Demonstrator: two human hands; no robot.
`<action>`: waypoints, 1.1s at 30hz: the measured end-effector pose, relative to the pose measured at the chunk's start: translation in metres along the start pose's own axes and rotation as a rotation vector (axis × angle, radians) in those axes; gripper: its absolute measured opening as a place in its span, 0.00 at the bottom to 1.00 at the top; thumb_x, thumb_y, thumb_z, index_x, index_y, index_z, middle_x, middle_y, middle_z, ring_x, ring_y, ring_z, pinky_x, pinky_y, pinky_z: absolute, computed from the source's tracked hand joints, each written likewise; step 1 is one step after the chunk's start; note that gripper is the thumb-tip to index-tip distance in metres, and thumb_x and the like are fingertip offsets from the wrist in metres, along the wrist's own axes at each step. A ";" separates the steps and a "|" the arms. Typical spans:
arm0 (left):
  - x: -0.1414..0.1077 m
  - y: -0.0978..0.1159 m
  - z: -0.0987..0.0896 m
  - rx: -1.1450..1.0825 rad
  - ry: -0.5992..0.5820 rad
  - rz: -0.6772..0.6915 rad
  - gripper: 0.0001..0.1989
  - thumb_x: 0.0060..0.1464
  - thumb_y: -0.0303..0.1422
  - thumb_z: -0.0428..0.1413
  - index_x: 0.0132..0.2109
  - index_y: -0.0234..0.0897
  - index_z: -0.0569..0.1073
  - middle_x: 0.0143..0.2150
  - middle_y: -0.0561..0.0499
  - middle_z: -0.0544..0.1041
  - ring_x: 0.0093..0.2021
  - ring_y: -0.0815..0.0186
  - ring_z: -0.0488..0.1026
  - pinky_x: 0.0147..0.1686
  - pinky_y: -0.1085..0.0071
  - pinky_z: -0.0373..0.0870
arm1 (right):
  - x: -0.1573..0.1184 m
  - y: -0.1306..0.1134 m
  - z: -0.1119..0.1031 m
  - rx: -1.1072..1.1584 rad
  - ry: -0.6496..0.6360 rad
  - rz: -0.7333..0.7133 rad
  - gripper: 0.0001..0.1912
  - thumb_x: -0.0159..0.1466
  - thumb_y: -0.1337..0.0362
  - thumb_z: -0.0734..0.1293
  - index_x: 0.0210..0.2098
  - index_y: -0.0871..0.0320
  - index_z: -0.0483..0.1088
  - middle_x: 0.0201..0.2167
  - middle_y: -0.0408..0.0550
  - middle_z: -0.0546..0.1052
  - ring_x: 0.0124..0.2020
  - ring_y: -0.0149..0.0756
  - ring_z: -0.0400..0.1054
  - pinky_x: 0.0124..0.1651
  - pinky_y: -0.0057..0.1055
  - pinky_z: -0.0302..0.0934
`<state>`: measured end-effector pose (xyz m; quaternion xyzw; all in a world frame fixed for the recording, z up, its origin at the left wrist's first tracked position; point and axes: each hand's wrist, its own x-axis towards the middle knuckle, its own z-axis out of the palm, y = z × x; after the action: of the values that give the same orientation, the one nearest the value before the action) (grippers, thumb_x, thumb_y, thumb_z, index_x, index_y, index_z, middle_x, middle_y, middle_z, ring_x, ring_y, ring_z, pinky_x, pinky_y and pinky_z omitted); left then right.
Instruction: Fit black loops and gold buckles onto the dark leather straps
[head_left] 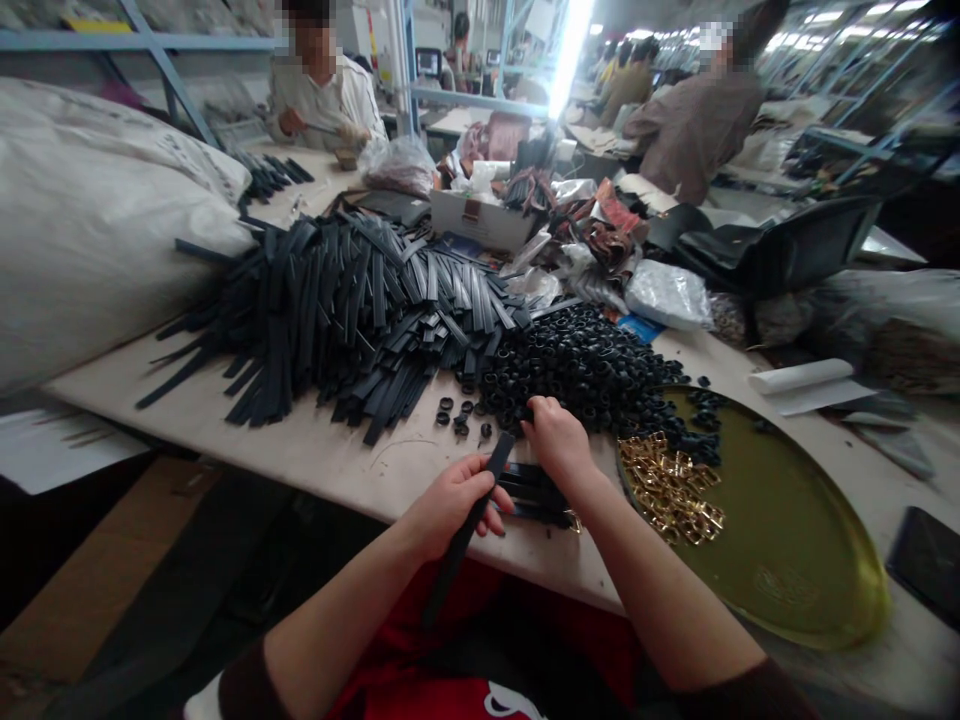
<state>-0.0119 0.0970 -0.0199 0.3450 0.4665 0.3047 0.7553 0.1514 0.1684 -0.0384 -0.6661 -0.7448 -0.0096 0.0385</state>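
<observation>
My left hand (pixel 448 506) is closed round a flat black strap (pixel 466 528), which slants from its upper end near the pile down toward my lap. My right hand (pixel 561 446) is at the near edge of a heap of small black loops (pixel 592 360). Its fingertips are pinched together, and whatever they may hold is too small to make out. Between my hands, several more black straps (pixel 529 486) lie at the table edge, with a bit of gold metal at one end. A few loose loops (pixel 463 408) sit left of the heap.
A big pile of black straps (pixel 375 290) covers the table's left and middle. On the right, an oval olive-green tray (pixel 802 520) carries gold buckles (pixel 671 488) and some loops. A phone (pixel 930 560) lies beyond it. A white sack (pixel 97 220) bulges at left; people work behind.
</observation>
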 end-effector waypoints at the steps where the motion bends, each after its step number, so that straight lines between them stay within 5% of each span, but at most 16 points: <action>1: -0.002 -0.001 -0.001 0.034 0.012 0.042 0.13 0.52 0.33 0.49 0.45 0.35 0.65 0.25 0.55 0.71 0.16 0.77 0.64 0.16 0.81 0.56 | -0.001 0.002 0.000 0.019 -0.003 0.007 0.09 0.60 0.66 0.62 0.41 0.60 0.64 0.35 0.51 0.71 0.35 0.37 0.69 0.31 0.28 0.55; 7: -0.011 -0.008 -0.015 0.095 0.134 0.189 0.20 0.53 0.43 0.48 0.45 0.32 0.69 0.23 0.59 0.60 0.20 0.76 0.58 0.21 0.79 0.56 | -0.007 0.009 -0.003 0.036 0.026 -0.022 0.08 0.63 0.68 0.58 0.41 0.60 0.66 0.36 0.51 0.71 0.36 0.36 0.68 0.33 0.27 0.56; 16: -0.007 -0.006 -0.019 -0.021 0.042 0.025 0.08 0.52 0.32 0.50 0.39 0.33 0.67 0.28 0.54 0.70 0.20 0.77 0.67 0.19 0.81 0.59 | 0.009 -0.008 0.006 0.077 0.068 -0.052 0.03 0.58 0.66 0.64 0.32 0.59 0.67 0.33 0.50 0.70 0.32 0.36 0.66 0.31 0.29 0.54; 20: -0.003 -0.001 -0.019 -0.068 0.022 -0.019 0.07 0.52 0.31 0.49 0.38 0.32 0.67 0.27 0.51 0.74 0.20 0.75 0.69 0.18 0.81 0.60 | 0.005 0.001 0.004 0.637 0.025 0.049 0.06 0.55 0.63 0.66 0.26 0.59 0.65 0.27 0.45 0.68 0.28 0.33 0.63 0.32 0.29 0.56; 26: -0.005 0.007 -0.006 -0.051 -0.038 0.028 0.08 0.51 0.34 0.50 0.36 0.32 0.67 0.25 0.52 0.74 0.19 0.75 0.69 0.18 0.81 0.61 | -0.031 0.010 -0.015 1.943 -0.424 0.423 0.12 0.50 0.57 0.70 0.28 0.58 0.69 0.28 0.42 0.73 0.26 0.25 0.63 0.29 0.23 0.61; 29: -0.011 0.010 0.004 -0.031 -0.055 0.070 0.09 0.51 0.35 0.50 0.36 0.32 0.67 0.23 0.53 0.73 0.18 0.75 0.68 0.19 0.80 0.61 | -0.048 0.008 -0.022 2.196 -0.457 0.504 0.08 0.51 0.62 0.71 0.29 0.58 0.71 0.29 0.41 0.75 0.26 0.23 0.65 0.30 0.20 0.63; 33: -0.021 0.007 0.017 0.016 -0.068 0.074 0.10 0.52 0.35 0.50 0.36 0.32 0.67 0.24 0.53 0.73 0.18 0.76 0.68 0.19 0.80 0.60 | -0.066 0.005 -0.030 2.238 -0.425 0.500 0.11 0.49 0.69 0.72 0.33 0.56 0.72 0.28 0.39 0.75 0.27 0.23 0.67 0.31 0.19 0.63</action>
<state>-0.0049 0.0807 0.0019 0.3783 0.4297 0.3169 0.7562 0.1645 0.1014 -0.0136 -0.3768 -0.1768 0.7723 0.4800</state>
